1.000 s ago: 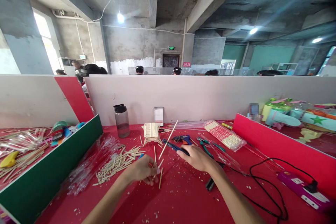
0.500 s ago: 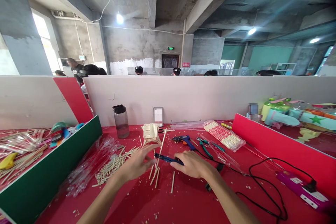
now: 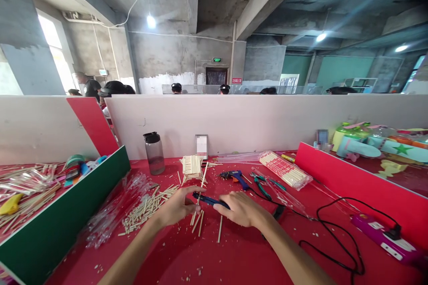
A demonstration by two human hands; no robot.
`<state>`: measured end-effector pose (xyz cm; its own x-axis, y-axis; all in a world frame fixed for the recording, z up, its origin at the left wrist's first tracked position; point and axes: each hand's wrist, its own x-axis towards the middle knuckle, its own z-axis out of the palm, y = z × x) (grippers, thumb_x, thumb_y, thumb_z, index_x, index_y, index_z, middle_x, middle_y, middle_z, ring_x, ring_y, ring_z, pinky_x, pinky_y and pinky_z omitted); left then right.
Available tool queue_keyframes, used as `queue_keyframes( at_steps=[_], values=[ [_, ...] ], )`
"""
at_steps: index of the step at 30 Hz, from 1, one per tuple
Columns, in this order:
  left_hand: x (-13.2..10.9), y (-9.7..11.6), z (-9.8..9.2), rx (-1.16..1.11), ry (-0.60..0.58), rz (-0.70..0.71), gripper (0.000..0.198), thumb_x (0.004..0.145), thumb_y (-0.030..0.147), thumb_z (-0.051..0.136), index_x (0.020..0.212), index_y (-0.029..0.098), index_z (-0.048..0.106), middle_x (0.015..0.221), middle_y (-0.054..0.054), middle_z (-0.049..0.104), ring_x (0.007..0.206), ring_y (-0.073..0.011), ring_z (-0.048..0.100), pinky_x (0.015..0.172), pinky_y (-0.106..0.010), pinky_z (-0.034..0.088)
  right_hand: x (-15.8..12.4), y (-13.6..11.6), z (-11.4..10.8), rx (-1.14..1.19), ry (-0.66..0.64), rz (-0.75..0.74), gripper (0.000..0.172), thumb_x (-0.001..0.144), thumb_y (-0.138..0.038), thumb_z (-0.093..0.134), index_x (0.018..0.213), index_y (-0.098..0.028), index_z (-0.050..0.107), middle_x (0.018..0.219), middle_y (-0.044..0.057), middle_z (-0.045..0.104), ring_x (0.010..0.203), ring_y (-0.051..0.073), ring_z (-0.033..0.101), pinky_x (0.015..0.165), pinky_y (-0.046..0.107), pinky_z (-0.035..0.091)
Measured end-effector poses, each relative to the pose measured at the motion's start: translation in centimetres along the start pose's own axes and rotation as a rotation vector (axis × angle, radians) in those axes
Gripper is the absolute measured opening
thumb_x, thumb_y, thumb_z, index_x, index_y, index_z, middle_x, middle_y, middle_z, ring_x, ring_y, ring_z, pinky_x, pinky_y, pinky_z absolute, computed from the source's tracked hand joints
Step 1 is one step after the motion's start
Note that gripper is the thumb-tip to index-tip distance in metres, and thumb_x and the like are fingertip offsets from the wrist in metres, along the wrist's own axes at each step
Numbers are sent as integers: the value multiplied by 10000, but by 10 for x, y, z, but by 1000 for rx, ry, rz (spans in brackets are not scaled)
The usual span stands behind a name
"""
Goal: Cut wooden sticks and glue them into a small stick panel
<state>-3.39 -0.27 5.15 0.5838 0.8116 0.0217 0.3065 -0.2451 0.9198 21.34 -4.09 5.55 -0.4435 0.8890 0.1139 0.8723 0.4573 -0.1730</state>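
My right hand (image 3: 239, 208) is closed round the handles of a dark blue cutting tool (image 3: 210, 201), whose jaws point left and meet a thin wooden stick (image 3: 204, 175). The stick slants up and away between my hands. My left hand (image 3: 179, 207) holds its lower part between thumb and fingers, beside the jaws. Just beyond stands a small structure of wooden sticks (image 3: 192, 167). Short cut sticks (image 3: 200, 224) lie below my left hand, and another piece (image 3: 220, 229) lies to the right. A heap of short pieces (image 3: 145, 209) is left of my left hand.
A bottle (image 3: 154, 153) and a phone (image 3: 201, 146) stand by the pale partition. Right of the structure lie a glue gun (image 3: 234, 177), green-handled pliers (image 3: 262, 187) and a packet of sticks (image 3: 286, 170). A purple power strip (image 3: 384, 237) with black cable is at the right. Plastic wrap lies left.
My left hand has closed on the stick, which now stands lower and shows less length. The cutting tool and my right hand have shifted slightly left.
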Motion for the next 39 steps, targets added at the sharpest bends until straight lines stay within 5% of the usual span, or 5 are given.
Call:
queue_keyframes(
  at_steps=[15, 23, 28, 34, 39],
  values=[
    [7, -15, -8, 92, 37, 70, 552, 782, 300, 707, 1303, 160, 594, 848, -50, 697, 630, -145, 596, 567, -229, 403, 5, -3, -3, -127, 21, -51, 509, 1011, -513, 319, 893, -167, 673, 828, 115, 747, 729, 258, 693, 581, 304, 268],
    [2, 2, -3, 82, 25, 38, 559, 767, 310, 696, 1297, 162, 601, 774, -31, 697, 636, -163, 614, 583, -245, 417, -2, 2, -2, -114, 9, 11, 578, 1003, -572, 288, 890, -173, 691, 860, 140, 749, 781, 286, 703, 625, 301, 340],
    [-4, 12, -12, 39, 36, 8, 614, 784, 333, 665, 1350, 134, 536, 719, -27, 696, 671, -179, 617, 607, -255, 408, -10, 10, -5, -150, -6, 159, 603, 977, -625, 311, 1030, -151, 680, 968, 186, 742, 900, 344, 697, 745, 363, 421],
    [-6, -1, -17, 416, 105, -32, 450, 729, 197, 636, 1176, 187, 692, 646, -9, 637, 579, -191, 578, 603, -295, 411, -11, 10, 16, -208, 56, 422, 561, 959, -494, 442, 1241, -35, 597, 1153, 281, 663, 1102, 409, 605, 887, 482, 429],
    [-6, -15, -12, 580, 155, 67, 345, 704, 127, 647, 1011, 242, 753, 949, -78, 728, 788, -257, 680, 762, -335, 479, -7, 9, 40, -236, 119, 466, 453, 951, -415, 470, 1194, -66, 625, 1201, 280, 611, 1152, 402, 535, 929, 510, 408]
  ],
)
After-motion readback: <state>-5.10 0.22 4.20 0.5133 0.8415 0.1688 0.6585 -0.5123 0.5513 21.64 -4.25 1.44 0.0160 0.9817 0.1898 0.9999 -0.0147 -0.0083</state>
